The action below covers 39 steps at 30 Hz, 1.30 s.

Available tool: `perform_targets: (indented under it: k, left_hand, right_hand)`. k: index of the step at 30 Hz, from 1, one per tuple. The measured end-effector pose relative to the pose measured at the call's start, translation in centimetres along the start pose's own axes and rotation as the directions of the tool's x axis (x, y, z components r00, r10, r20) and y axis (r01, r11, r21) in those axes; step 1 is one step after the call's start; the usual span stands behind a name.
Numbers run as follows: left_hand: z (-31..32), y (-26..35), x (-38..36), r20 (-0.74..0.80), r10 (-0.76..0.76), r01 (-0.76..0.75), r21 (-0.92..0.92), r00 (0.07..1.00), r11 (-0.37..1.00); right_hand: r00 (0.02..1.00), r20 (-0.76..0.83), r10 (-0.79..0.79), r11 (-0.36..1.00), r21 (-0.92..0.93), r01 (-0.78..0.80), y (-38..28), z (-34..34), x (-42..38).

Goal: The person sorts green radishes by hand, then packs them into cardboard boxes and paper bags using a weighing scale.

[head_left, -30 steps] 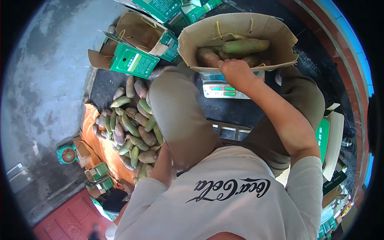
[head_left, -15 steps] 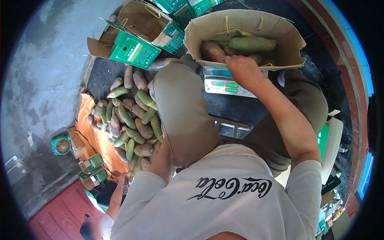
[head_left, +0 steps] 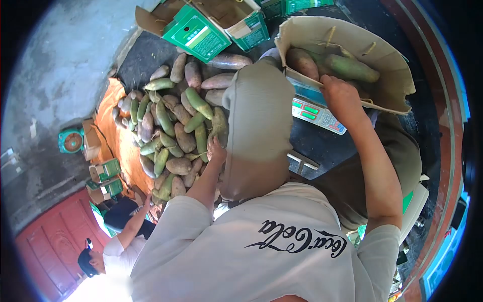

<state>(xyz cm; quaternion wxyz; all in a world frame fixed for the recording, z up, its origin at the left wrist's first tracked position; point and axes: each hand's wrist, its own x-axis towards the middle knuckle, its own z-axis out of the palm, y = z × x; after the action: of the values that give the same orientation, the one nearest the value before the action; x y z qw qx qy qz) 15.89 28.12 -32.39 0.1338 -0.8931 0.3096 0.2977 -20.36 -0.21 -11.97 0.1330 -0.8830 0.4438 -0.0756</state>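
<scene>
A big pile of green and purplish-brown radishes (head_left: 185, 138) lies on the left of my knee. My left hand (head_left: 216, 151) rests at its right side with fingers apart, close to a greenish radish (head_left: 218, 126). On the right, an open cardboard box (head_left: 392, 90) stands on a digital scale (head_left: 318, 115) with lit displays. Inside it are several radishes, among them a green one (head_left: 351, 68) and a brown one (head_left: 303, 63). The near rim of the box is gripped by my right hand (head_left: 339, 93).
Open green-and-brown boxes (head_left: 197, 35) stand at the top. A fan (head_left: 71, 141) and small boxes (head_left: 104, 170) are at the far left. At the lower left sits another person (head_left: 118, 251), one arm toward the pile. An orange sheet (head_left: 113, 113) lies beneath the radishes.
The view has turned, so the box and scale appear farther right. My left hand has come out from behind my knee onto the pile. My right hand stays at the box rim.
</scene>
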Motion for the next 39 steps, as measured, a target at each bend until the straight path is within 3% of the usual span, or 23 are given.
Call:
perform_targets:
  k: [5,9,18,26,39]
  left_hand:
    - [0.5,-1.4,0.6,-0.006,-0.029,0.028,-0.134,1.0,0.991]
    - [0.2,-1.0,1.1,0.061,-0.192,0.201,-0.214,0.979,0.956]
    - [0.7,-0.4,1.5,0.157,-0.293,0.318,-0.175,0.943,0.932]
    - [-0.1,-0.8,1.0,0.201,-0.282,0.312,-0.131,0.938,0.941]
    - [-3.6,1.9,1.9,-0.067,-0.29,0.279,-0.143,0.955,0.95]
  right_hand:
    - [0.999,0.042,0.015,1.0,-0.021,-0.015,-0.3,-0.4,0.2]
    - [0.999,0.031,0.02,1.0,0.003,-0.02,-0.3,-0.3,0.1]
    - [0.999,0.039,0.025,1.0,0.013,-0.026,-0.6,-0.7,0.3]
    - [0.999,0.039,0.027,1.0,0.015,-0.027,-0.6,-0.7,0.2]
    - [0.998,0.045,0.032,0.999,0.038,-0.033,-0.7,-0.9,0.3]
